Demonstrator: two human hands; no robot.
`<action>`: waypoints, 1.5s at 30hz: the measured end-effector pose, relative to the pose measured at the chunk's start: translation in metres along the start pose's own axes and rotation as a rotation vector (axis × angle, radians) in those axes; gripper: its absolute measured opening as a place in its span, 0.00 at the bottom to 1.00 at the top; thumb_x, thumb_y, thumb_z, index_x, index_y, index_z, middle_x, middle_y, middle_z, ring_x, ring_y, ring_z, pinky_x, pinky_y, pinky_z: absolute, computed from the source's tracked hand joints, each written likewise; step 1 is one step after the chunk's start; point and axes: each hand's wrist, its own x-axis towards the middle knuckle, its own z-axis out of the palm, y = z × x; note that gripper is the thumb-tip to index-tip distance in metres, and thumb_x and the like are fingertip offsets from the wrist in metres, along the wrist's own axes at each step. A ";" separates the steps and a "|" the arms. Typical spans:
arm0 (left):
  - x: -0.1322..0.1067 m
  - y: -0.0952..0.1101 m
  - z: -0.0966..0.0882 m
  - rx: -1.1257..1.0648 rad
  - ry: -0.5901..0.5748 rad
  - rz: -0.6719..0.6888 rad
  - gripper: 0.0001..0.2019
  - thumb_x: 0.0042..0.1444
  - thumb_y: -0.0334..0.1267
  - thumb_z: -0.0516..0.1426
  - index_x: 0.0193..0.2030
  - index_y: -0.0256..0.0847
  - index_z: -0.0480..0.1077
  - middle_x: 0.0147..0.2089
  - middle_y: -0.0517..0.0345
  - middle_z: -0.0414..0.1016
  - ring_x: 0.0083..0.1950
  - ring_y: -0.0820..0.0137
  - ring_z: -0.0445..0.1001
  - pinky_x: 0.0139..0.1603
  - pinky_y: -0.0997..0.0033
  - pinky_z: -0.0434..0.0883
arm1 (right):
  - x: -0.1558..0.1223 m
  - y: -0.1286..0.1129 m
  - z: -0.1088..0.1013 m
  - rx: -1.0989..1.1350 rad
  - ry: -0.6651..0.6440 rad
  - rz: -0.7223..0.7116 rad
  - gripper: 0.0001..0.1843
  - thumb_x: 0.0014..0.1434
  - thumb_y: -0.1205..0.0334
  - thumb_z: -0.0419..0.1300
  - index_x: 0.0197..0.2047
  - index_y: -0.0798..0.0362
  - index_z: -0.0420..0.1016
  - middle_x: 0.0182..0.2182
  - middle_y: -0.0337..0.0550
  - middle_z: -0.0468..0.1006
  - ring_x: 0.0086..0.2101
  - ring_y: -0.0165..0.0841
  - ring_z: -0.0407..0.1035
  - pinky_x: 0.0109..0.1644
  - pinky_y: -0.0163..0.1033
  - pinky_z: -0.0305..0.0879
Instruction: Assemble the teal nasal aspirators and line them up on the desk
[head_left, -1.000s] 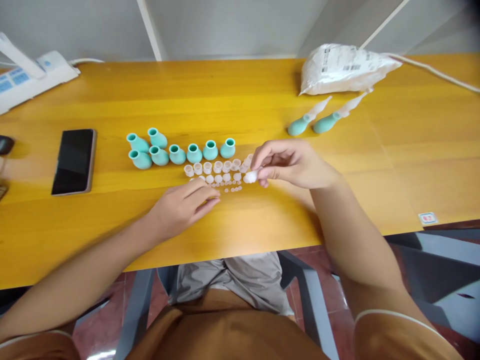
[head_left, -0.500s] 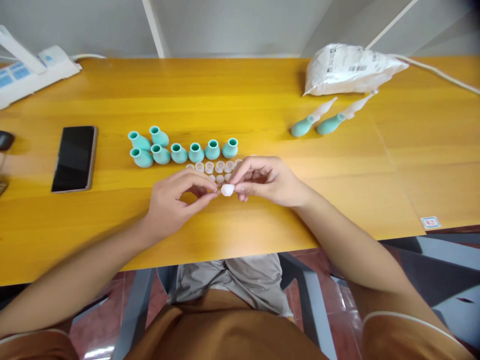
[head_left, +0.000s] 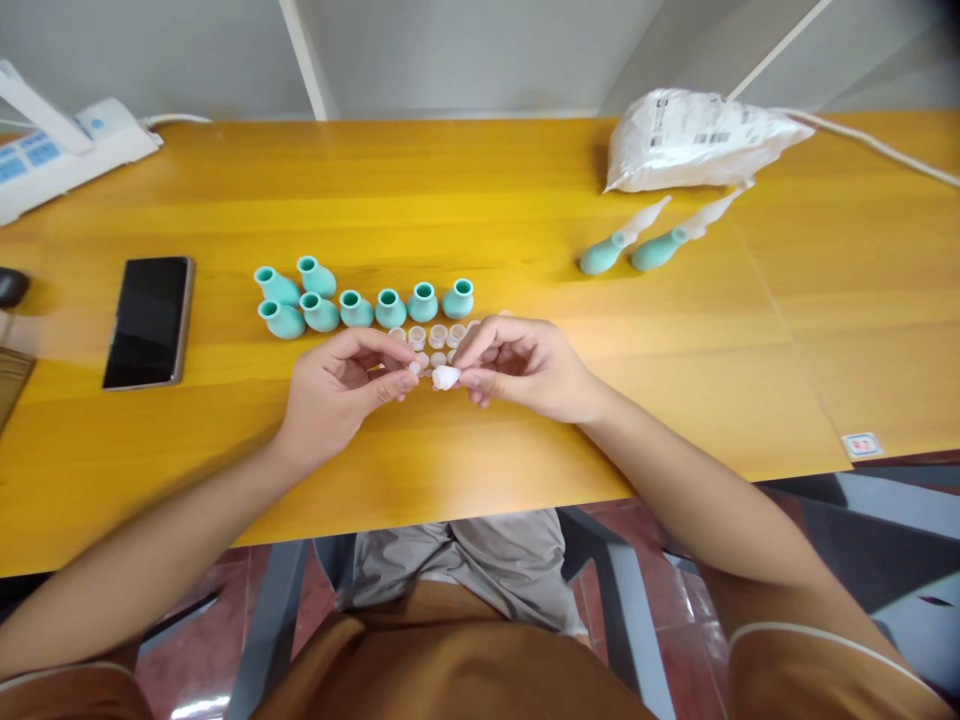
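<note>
My left hand (head_left: 341,385) pinches a small translucent disc (head_left: 415,369) between thumb and fingertips. My right hand (head_left: 529,370) is closed on a white, tapered plastic nozzle piece (head_left: 445,378), its wide end turned toward the disc. A narrow gap separates the two parts. Just behind the fingers lie clear plastic rings (head_left: 438,336) in a row and small pale discs (head_left: 439,359), partly hidden by both hands. Further back stand several teal rubber bulbs (head_left: 389,308) with their openings up.
Two teal bulbs with white nozzles (head_left: 646,216) lie at the back right, before a white plastic bag (head_left: 697,140). A phone (head_left: 148,322) rests on the left, with a white router (head_left: 75,150) behind it. A small sticker (head_left: 863,445) marks the table's right front edge.
My left hand has shifted slightly left, and the disc now shows in its fingertips. The nozzle piece in my right hand has moved a little left and turned.
</note>
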 end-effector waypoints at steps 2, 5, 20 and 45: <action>-0.001 -0.001 0.000 0.004 0.006 -0.022 0.16 0.71 0.52 0.80 0.49 0.43 0.88 0.46 0.53 0.91 0.37 0.70 0.86 0.34 0.71 0.85 | 0.000 0.000 0.002 0.005 0.001 0.001 0.17 0.71 0.51 0.86 0.47 0.52 0.89 0.38 0.43 0.92 0.32 0.28 0.84 0.38 0.33 0.87; -0.002 0.000 0.001 -0.034 0.013 -0.028 0.13 0.72 0.50 0.79 0.52 0.45 0.91 0.47 0.53 0.93 0.37 0.71 0.87 0.34 0.72 0.86 | 0.000 0.000 0.003 0.018 0.006 -0.011 0.15 0.70 0.53 0.86 0.46 0.51 0.89 0.38 0.42 0.92 0.31 0.27 0.84 0.38 0.32 0.87; 0.000 0.000 -0.002 0.001 -0.040 0.004 0.12 0.73 0.52 0.78 0.50 0.47 0.92 0.45 0.54 0.90 0.42 0.68 0.85 0.48 0.65 0.88 | 0.001 0.004 0.008 0.036 0.041 -0.004 0.17 0.70 0.52 0.86 0.47 0.52 0.88 0.40 0.44 0.94 0.33 0.28 0.86 0.37 0.33 0.87; -0.003 0.004 -0.001 0.279 -0.039 0.207 0.02 0.74 0.36 0.74 0.51 0.46 0.91 0.47 0.55 0.93 0.46 0.66 0.90 0.48 0.66 0.89 | 0.002 0.010 0.008 0.009 0.058 0.031 0.19 0.68 0.50 0.88 0.47 0.51 0.89 0.37 0.42 0.93 0.32 0.29 0.85 0.37 0.34 0.87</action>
